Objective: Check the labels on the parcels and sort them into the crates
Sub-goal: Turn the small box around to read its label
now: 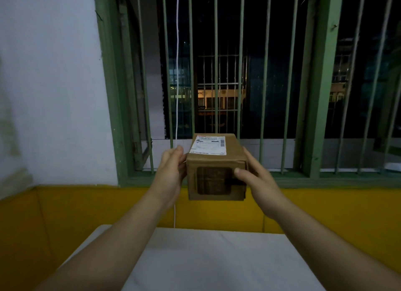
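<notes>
Head view. Parcel: brown cardboard box, held up in the air at centre frame, clear of the table below and nearer. Both arms reach forward from the bottom corners.

Left hand: grasping the parcel's left side, thumb at the top left edge, palm against the side wall. Fingers behind the box, hidden.

Right hand: grasping the parcel's right side, thumb pressed on the near face, other fingers wrapped round the right wall and out of sight.

Label: white, on the parcel's top face, toward the left of that face, with a barcode at its right end and a red strip along its far edge. Print too small to read.

Near face of parcel: darker rounded rectangular patch, looks like tape or film over the card; a dark strip runs from it toward the right thumb.

Table: white top, near, bare in the part that shows.

Background: yellow lower wall behind the table; white wall far left; green barred window across the centre and right, dark outside with lit buildings far off. White cord hangs down in front of the bars, left of the parcel.

Crates: out of frame.
</notes>
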Available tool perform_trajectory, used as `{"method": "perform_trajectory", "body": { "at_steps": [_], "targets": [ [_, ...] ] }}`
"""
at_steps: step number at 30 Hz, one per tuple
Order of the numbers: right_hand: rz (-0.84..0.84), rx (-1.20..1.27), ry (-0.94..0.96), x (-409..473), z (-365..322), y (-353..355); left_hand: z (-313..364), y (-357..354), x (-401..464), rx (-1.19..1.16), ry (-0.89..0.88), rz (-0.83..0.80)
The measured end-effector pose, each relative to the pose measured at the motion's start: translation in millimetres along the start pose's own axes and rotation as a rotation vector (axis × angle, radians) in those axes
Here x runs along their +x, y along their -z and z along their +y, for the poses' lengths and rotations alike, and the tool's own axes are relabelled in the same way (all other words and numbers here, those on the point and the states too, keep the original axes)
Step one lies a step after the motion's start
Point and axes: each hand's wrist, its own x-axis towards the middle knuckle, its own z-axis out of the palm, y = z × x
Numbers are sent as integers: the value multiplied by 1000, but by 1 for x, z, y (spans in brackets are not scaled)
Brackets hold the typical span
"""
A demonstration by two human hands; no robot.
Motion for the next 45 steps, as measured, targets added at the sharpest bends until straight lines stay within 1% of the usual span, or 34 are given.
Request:
{"method": "perform_trajectory", "body": {
  "at_steps": [3,5,7,10,13,16,20,25,28,29,31,34,35,38,40,42,45],
  "targets": [
    [86,-30,0,2,-5,-4,-5,-1,-2,138,-39,-82],
    [137,-40,-9,2,-9,-8,-6,-2,-4,179,-52,-81],
    [165,-50,-19,3,-11,-10,-9,-3,-2,197,-52,-82],
    [165,-53,-21,3,-10,-8,-9,-2,-2,195,-57,-97],
    [184,-48,-46,5,-10,-6,-6,-1,-3,185,-41,-51],
    [265,-37,-103,8,-13,-6,-3,-2,-1,148,-5,48],
    [311,-113,-69,8,-13,-10,-2,-6,-2,198,-95,91],
    [325,-89,-40,8,-13,-11,-4,-3,0,200,-128,91],
    [303,-53,-8,9,-12,-12,-4,-2,1,181,-151,107],
    [286,-56,-3,8,-11,-11,-4,-1,2,178,-151,117],
    [226,-61,-50,8,-11,-9,-7,3,3,205,-138,129],
    [88,97,-155,5,-12,-8,-11,6,1,296,-118,86],
    [91,92,-138,5,-12,-8,-12,6,0,329,-98,63],
    [208,-18,-78,5,-11,-11,-13,2,-3,368,8,-65],
    [200,-79,-48,4,-10,-15,-13,-2,-5,324,87,-111],
    [166,-143,-8,3,-11,-19,-15,-5,-5,272,109,-98],
    [171,-160,20,3,-13,-21,-18,-7,-5,255,98,-69]
  ]
}}
